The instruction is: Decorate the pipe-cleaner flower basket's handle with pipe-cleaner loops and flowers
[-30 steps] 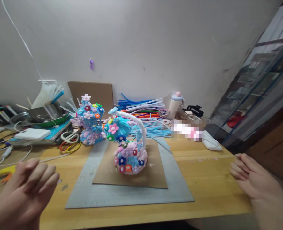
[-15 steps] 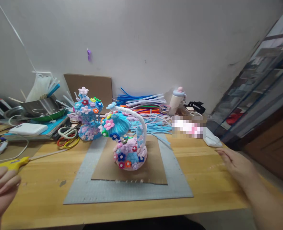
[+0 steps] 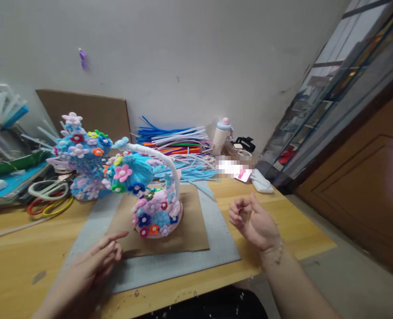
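Both hands have been brought in from the edges of the desk [image 3: 17, 248], and the flower-covered piece [image 3: 156, 212] is now flanked by them; it is thereby put within easy reach, though neither hand is seen touching it. The left hand [image 3: 105, 252] is loosely open, its index finger pointed towards the base; the right hand [image 3: 254, 221] is half curled, and nothing is seen held in either. The piece is stood upright on a brown board [image 3: 194, 226], which is laid on a grey mat [image 3: 225, 248]. Its white stem [image 3: 170, 161] is bent in a smooth, fuzzy-looking arch, from which a pleated, blue, dome-like shade [image 3: 141, 167] appears to be hung. The rounded base is crowded with soft, plush-looking blossoms. Behind, thin fuzzy rods [image 3: 183, 141] are piled in loose, coloured bundles.
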{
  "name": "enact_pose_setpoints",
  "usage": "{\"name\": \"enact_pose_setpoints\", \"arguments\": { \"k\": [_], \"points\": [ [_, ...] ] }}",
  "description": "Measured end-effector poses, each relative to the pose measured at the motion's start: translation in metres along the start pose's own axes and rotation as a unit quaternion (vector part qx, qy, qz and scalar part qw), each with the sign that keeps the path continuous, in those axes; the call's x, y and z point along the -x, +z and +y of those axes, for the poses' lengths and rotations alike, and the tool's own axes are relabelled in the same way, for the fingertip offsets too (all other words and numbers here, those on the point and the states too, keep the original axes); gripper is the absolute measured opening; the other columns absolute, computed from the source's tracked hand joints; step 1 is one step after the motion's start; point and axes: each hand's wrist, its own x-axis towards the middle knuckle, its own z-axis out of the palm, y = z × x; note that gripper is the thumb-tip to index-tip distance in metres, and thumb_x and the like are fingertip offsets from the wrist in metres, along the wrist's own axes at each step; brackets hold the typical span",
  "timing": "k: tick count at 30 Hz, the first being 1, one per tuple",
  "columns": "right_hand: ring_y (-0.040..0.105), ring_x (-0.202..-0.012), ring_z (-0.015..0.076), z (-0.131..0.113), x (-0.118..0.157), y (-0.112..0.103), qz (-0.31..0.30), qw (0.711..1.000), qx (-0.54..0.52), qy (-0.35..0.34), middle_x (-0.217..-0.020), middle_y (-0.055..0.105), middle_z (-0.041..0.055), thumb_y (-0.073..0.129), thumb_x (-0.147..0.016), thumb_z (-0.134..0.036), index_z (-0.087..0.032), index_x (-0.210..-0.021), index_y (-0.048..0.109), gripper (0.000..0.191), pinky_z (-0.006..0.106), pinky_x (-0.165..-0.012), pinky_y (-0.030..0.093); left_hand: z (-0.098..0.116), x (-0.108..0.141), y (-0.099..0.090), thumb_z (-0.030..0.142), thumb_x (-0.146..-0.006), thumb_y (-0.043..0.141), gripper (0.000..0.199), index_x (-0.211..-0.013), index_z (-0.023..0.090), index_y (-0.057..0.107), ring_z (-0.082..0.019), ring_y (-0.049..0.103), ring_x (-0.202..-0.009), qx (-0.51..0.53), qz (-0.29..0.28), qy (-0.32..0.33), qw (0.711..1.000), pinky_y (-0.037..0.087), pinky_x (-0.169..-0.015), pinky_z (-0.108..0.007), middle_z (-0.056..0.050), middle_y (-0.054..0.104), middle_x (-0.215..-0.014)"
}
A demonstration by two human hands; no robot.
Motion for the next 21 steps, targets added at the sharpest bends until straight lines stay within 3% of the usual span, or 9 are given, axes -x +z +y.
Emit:
{"name": "enact_pose_setpoints", "arguments": {
  "k": [4, 7, 11, 16, 21],
  "points": [
    [0.063, -0.059, 0.0119, 0.015, 0.003, 0.018, -0.026, 0.997, -0.033, 0.067, -0.072, 0.068, 0.0063, 0.055, -0.090, -0.048, -0.013, -0.079, 0.068, 0.039, 0.022, -0.059, 0.051, -0.005, 0.003, 0.020, 0.051, -0.069, 0.074, 0.051, -0.107, 0.018, 0.064, -0.007, 0.044, -0.050, -0.003, -0.071, 0.005, 0.997, 0.029, -0.043, -0.014, 0.002, 0.058, -0.062],
    [0.065, -0.058, 0.0128, 0.030, 0.004, 0.035, -0.033, 0.995, -0.042, 0.081, -0.073, 0.069, 0.0083, 0.048, -0.092, -0.051, -0.012, -0.079, 0.067, 0.045, 0.023, -0.058, 0.052, -0.007, 0.018, 0.046, 0.050, -0.079, 0.063, 0.039, -0.096, 0.015, 0.064, -0.003, 0.027, -0.039, 0.030, -0.146, 0.000, 0.989, 0.017, -0.039, -0.016, 0.004, 0.053, -0.056],
    [0.063, -0.053, 0.0124, 0.051, 0.004, 0.064, -0.041, 0.996, -0.063, 0.047, -0.069, 0.068, 0.0065, 0.047, -0.092, -0.053, -0.014, -0.074, 0.064, 0.047, 0.022, -0.054, 0.051, -0.011, 0.034, 0.093, 0.041, -0.073, 0.071, 0.037, -0.093, 0.012, 0.064, -0.002, 0.032, -0.044, 0.114, -0.278, -0.096, 0.949, 0.017, -0.038, -0.017, -0.001, 0.058, -0.072],
    [0.060, -0.053, 0.0113, 0.070, 0.002, 0.089, 0.008, 0.993, -0.120, 0.013, -0.066, 0.067, 0.0052, 0.045, -0.093, -0.052, -0.016, -0.068, 0.061, 0.046, 0.022, -0.054, 0.051, -0.016, 0.034, 0.128, 0.041, -0.064, 0.081, 0.049, -0.097, 0.017, 0.052, 0.000, 0.018, -0.041, 0.195, -0.254, -0.189, 0.928, 0.003, -0.038, -0.016, 0.010, 0.039, -0.059],
    [0.058, -0.051, 0.0100, 0.077, -0.001, 0.095, 0.036, 0.982, -0.178, 0.050, -0.065, 0.065, 0.0053, 0.028, -0.100, -0.044, -0.015, -0.068, 0.060, 0.054, 0.020, -0.050, 0.049, -0.026, 0.034, 0.133, 0.043, -0.069, 0.077, 0.041, -0.081, 0.017, 0.048, 0.000, 0.017, -0.040, 0.167, -0.323, -0.202, 0.909, 0.004, -0.036, -0.017, 0.008, 0.042, -0.061]
  ]
}}
